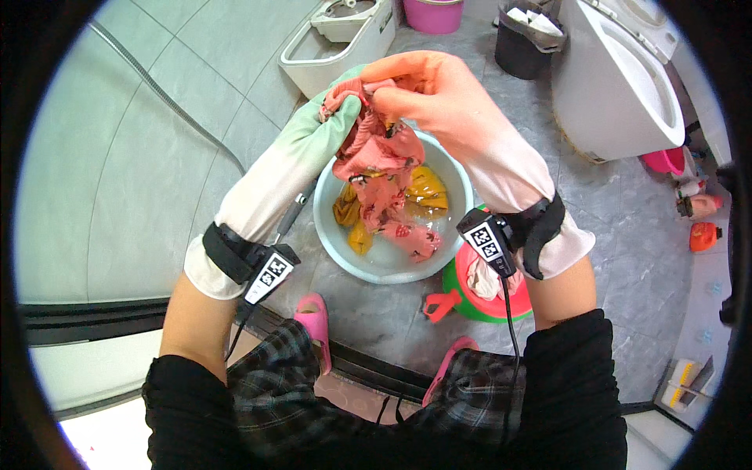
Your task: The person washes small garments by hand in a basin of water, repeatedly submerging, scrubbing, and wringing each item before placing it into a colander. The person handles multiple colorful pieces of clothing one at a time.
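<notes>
A wet pink garment (381,160) with a dark and red print hangs bunched from both my hands. My left hand (333,121), in a white-to-green glove, pinches it near the top. Beside it my right hand (419,90), in a white-to-orange glove, is closed on the same cloth. The garment's lower end trails into a light blue basin (329,251) of water. Mustard-yellow cloth (427,190) lies in the water around it. The exact kind of garment cannot be made out.
Right of the basin stands a green and red tub (470,305) holding pale cloth (487,278). A toilet (619,86), a black bin (525,51), a magenta bucket (435,14) and a white plastic tub (337,59) stand farther off. A metal hose (168,98) runs along the left.
</notes>
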`<state>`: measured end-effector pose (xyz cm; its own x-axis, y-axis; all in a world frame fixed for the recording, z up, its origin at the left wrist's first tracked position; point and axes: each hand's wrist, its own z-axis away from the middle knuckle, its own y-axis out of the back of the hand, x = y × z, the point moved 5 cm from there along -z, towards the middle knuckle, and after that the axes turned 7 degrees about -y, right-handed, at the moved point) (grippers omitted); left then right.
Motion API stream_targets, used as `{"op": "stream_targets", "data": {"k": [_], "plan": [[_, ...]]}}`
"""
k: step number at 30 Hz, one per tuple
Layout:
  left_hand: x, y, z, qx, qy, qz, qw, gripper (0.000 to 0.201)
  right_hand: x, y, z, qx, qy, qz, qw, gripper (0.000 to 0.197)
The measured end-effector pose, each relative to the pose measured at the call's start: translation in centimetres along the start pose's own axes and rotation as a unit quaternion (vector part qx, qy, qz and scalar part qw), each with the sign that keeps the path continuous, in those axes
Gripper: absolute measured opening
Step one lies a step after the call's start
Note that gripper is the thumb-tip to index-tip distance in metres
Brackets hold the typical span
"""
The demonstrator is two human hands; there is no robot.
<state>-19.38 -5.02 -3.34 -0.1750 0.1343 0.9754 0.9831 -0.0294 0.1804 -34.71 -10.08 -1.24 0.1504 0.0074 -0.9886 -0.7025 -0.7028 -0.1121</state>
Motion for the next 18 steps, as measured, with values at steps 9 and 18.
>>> {"op": "stream_targets", "data": {"k": [9,18], "plan": [[-1.0,-0.4,0.5,0.095,0.019,0.145,0.985,0.042,2.0,-2.6,0.7,-0.036,0.136,0.354,0.925,0.087],[-2.5,2.5,0.5,0.033,0.132,0.121,0.983,0.045,2.5,-0.2,-1.0,0.048,0.153,0.377,0.912,0.045]]}}
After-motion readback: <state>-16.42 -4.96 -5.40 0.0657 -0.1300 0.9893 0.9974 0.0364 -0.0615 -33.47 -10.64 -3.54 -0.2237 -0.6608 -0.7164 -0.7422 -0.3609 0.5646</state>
